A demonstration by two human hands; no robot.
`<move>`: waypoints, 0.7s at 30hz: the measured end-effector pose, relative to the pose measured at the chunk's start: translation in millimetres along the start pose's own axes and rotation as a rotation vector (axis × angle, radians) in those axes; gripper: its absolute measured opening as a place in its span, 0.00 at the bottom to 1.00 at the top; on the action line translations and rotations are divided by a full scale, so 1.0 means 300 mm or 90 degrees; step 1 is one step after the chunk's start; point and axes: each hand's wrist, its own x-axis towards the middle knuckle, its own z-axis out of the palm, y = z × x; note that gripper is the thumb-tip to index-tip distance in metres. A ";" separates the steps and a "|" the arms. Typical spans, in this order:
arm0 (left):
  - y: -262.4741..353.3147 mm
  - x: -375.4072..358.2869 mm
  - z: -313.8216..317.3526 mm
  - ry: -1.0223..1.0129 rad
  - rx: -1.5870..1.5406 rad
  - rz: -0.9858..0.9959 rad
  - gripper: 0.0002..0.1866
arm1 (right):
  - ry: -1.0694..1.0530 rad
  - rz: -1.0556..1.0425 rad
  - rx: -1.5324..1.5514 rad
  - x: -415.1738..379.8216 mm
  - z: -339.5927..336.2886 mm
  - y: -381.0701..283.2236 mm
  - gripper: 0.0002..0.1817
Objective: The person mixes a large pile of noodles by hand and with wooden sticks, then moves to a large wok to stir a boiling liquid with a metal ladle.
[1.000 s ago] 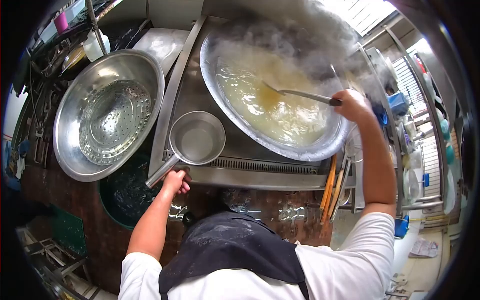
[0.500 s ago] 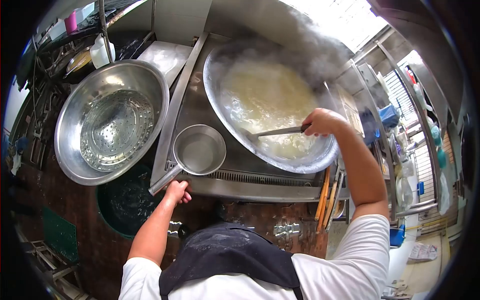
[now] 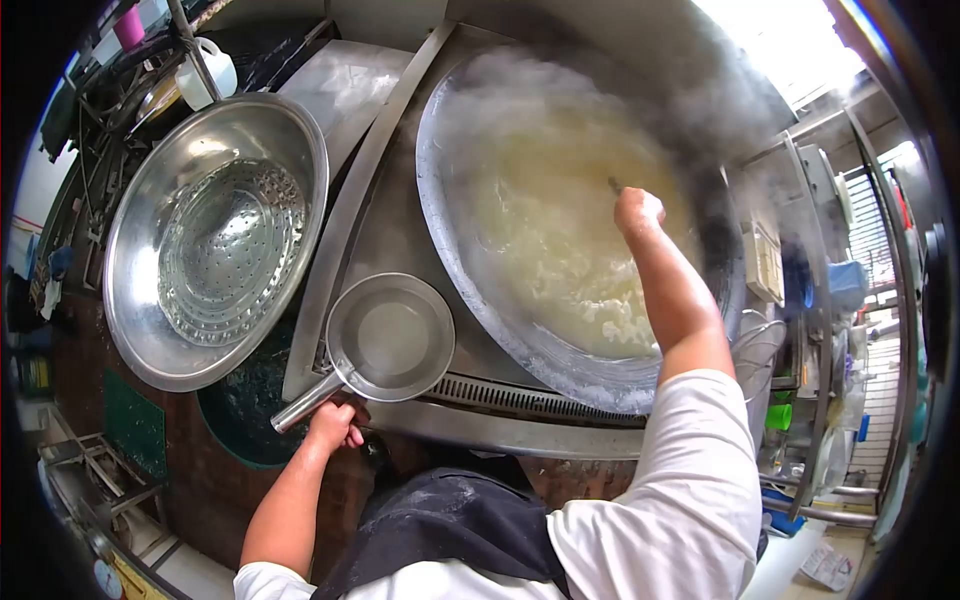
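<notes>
My right hand (image 3: 640, 208) is closed around the dark handle (image 3: 616, 185) of a utensil, over the far part of a huge round pan (image 3: 450, 240). The rest of the tool is hidden by steam and cloudy liquid. White lumps (image 3: 620, 310) float near the pan's near side. My left hand (image 3: 335, 427) is closed with curled fingers just below the handle of a metal saucepan (image 3: 432, 312), by the stove's front edge; what it grips is hidden. The saucepan holds some cloudy liquid and sits on the stove top.
A wide metal basin (image 3: 137, 220) with a perforated bowl (image 3: 235, 240) inside is on the left, above a dark green tub (image 3: 245, 425). A white jug (image 3: 208, 72) stands behind it. Wire strainers (image 3: 757, 350) hang to the right of the pan, near metal racks (image 3: 815, 300).
My right hand has moved forward, away from me, over the pan, and the tool's blade no longer shows. White lumps now show at the near side. The view has shifted; my left hand stays beside the saucepan.
</notes>
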 end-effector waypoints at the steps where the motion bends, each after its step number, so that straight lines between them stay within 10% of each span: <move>1: 0.011 -0.003 -0.001 0.012 -0.002 0.001 0.21 | 0.002 -0.007 0.005 0.042 0.014 0.002 0.11; 21: -0.026 0.017 -0.051 -0.106 0.120 0.030 0.22 | 0.041 -0.217 0.269 -0.995 -0.515 0.453 0.20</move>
